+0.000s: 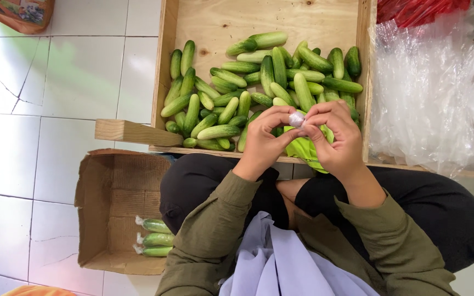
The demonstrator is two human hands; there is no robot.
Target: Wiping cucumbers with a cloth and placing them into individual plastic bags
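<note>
My left hand (263, 138) and my right hand (337, 134) meet over the near edge of a wooden crate (167, 66). Both pinch the twisted clear top of a small plastic bag (297, 119) that holds green cucumbers (305, 149). The bag hangs between my hands, partly hidden by my fingers. Loose green cucumbers (259, 87) fill the near half of the crate, just beyond my hands.
A cardboard box (108, 211) on the white tiled floor at my left holds three bagged cucumbers (153, 238). A heap of clear plastic bags (429, 93) lies right of the crate, with red plastic (421, 11) behind it. A wooden bar (135, 132) sticks out at the crate's left.
</note>
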